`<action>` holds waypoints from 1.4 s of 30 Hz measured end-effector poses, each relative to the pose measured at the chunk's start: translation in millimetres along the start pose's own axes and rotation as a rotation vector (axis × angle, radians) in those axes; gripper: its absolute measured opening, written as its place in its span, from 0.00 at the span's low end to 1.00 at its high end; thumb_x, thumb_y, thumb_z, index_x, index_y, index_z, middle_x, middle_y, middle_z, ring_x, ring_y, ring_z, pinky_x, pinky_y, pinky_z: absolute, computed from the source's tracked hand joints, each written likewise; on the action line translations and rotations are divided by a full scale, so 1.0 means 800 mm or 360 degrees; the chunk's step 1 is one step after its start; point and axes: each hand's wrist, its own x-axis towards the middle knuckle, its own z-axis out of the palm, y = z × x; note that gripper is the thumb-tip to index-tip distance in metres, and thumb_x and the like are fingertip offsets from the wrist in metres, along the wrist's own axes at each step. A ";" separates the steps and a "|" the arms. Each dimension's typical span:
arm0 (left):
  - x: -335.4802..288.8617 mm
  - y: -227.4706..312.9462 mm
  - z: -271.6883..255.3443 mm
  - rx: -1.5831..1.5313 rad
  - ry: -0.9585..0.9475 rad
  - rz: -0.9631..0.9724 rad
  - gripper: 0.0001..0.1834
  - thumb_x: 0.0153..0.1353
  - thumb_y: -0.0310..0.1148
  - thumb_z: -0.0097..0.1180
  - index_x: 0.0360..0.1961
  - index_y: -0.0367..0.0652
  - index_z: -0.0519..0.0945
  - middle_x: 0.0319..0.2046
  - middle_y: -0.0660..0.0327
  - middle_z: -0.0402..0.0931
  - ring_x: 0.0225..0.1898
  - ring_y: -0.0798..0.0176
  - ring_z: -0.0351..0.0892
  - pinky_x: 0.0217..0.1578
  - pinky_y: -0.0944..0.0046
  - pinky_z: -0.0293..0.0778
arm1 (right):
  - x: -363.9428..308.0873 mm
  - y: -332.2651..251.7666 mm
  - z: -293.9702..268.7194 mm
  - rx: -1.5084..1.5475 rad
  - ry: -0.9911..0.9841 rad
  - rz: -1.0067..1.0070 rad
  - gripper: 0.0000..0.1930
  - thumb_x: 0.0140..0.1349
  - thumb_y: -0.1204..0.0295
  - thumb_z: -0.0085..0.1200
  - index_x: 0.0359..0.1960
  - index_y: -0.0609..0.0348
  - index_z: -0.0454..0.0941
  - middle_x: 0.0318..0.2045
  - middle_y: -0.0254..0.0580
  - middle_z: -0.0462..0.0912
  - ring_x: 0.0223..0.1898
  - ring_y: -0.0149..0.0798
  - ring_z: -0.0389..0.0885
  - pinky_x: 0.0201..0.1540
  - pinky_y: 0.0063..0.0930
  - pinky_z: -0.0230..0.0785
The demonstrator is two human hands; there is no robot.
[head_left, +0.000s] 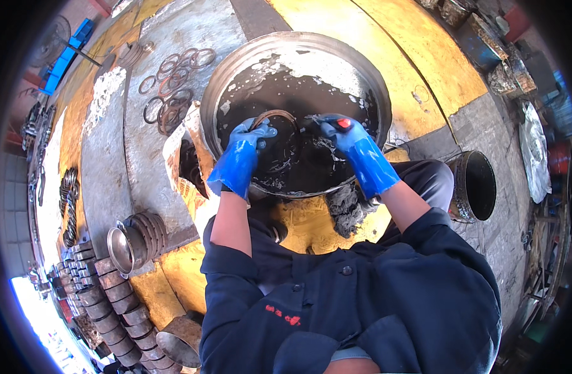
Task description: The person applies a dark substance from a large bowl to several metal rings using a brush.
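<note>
Both my hands wear blue rubber gloves over a wide round metal basin (378, 87) of dark, foamy liquid. My left hand (251, 138) is closed on the lower left side of a brownish metal ring (276, 114), held tilted above the liquid. To its right, my right hand (340, 129) is closed, fingers curled toward the ring. A red patch shows at its knuckles and something dark at its fingertips; I cannot make out what it holds. The right fingertips look apart from the ring.
Several loose rings (173, 81) lie on the floor beyond my left hand. A torn sack (185, 153) stands left of the basin, a dark rag (347, 213) below it. An open bucket (474, 186) is at right. Stacked metal cylinders (120, 299) fill the lower left.
</note>
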 end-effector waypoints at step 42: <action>0.026 -0.006 -0.007 -0.0498 -0.0029 0.0114 0.15 0.63 0.32 0.59 0.52 0.47 0.79 0.28 0.60 0.84 0.11 0.77 0.60 0.12 0.74 0.56 | 0.038 -0.037 0.021 0.0013 0.0113 -0.0150 0.09 0.62 0.75 0.53 0.41 0.58 0.83 0.38 0.42 0.86 0.40 0.37 0.84 0.48 0.29 0.75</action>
